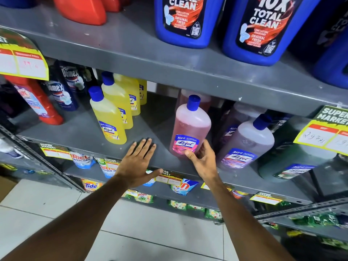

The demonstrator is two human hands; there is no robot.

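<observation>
Gripping pink Lizol bottle (191,129) low with right hand (202,161), likely to line it up; bracing left hand (139,161), spread flat, on shelf (75,132)

We've got one pink Lizol bottle (190,129): translucent body, pink liquid up to roughly the shoulder, blue cap on, blue-and-pink label facing us. It's about upright on the grey shelf (79,132), near the front edge, roughly mid-width. Our right hand (202,157) grips its lower part, thumb on the label's bottom.
</observation>
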